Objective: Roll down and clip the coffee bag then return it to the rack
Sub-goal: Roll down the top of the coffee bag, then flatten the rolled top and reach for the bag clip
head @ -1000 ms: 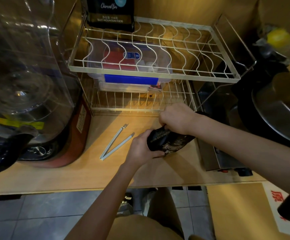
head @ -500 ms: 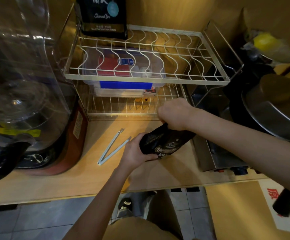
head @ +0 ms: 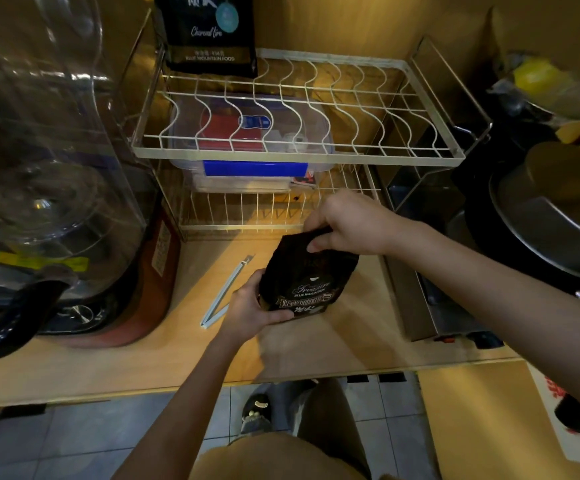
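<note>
Item: black foil coffee bag (head: 307,282), which we are holding just above the wooden counter (head: 108,362). Left hand (head: 252,306) is gripping its lower corner, right hand (head: 347,223) pinching its top. Risk: we are judging the fold may spring open while the pale blue clip (head: 224,294) is lying unused alongside.

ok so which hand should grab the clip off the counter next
Probably the left hand: it holds the coffee bag low, right beside the clip. The right hand pinches the bag's top, farther from the clip.

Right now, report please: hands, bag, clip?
Both hands on coffee bag: left hand low, right hand at top. Clip open on counter. Rack unobstructed.
</note>
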Demonstrator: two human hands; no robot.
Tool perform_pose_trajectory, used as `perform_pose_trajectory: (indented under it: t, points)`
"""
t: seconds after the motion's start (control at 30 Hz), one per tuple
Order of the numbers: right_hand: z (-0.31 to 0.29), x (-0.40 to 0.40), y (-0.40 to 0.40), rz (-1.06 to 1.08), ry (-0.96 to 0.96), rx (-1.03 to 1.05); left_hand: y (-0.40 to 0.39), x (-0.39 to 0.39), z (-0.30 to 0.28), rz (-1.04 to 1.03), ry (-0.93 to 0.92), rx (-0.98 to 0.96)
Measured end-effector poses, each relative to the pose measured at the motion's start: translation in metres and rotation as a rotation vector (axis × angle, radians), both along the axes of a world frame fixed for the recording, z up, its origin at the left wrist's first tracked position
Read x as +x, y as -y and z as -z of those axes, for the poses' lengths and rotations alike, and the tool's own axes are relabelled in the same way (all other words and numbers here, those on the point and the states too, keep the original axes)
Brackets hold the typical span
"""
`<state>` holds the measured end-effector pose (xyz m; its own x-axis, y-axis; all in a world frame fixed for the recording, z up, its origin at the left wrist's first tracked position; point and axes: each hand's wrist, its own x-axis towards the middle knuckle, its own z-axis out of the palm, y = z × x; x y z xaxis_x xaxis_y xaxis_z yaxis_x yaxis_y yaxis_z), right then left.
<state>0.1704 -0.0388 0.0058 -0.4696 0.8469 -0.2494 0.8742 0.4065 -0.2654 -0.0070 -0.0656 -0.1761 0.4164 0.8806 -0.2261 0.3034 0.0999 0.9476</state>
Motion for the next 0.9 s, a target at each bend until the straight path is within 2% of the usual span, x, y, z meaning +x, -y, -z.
perform_pose_trajectory:
  t: [0.13,0.27,0.33,0.4,0.47,0.6,0.7,0.9]
  points:
    - [0.006,0.000,-0.003,0.037,-0.083,-0.012,-0.008,-0.005,-0.012,0.017,0.043,0.003]
    - [0.012,0.002,-0.002,0.092,-0.259,0.028,-0.019,-0.005,-0.041,-0.069,0.252,-0.022]
    - [0.015,0.010,-0.002,0.214,-0.424,-0.023,-0.020,-0.003,-0.049,-0.119,0.286,-0.052]
    - [0.022,0.026,0.003,0.393,-0.673,-0.166,-0.019,-0.001,-0.051,-0.166,0.300,-0.097]
    - [0.038,0.040,0.013,0.516,-0.823,-0.293,-0.019,0.000,-0.050,-0.214,0.319,-0.141]
    - [0.080,0.034,0.037,0.664,-0.899,-0.408,-0.022,0.002,-0.049,-0.219,0.346,-0.184]
    - [0.100,0.029,0.039,0.751,-1.029,-0.331,-0.023,0.002,-0.048,-0.215,0.358,-0.184]
    - [0.114,0.028,0.040,0.806,-1.109,-0.273,-0.027,0.000,-0.049,-0.283,0.332,-0.182]
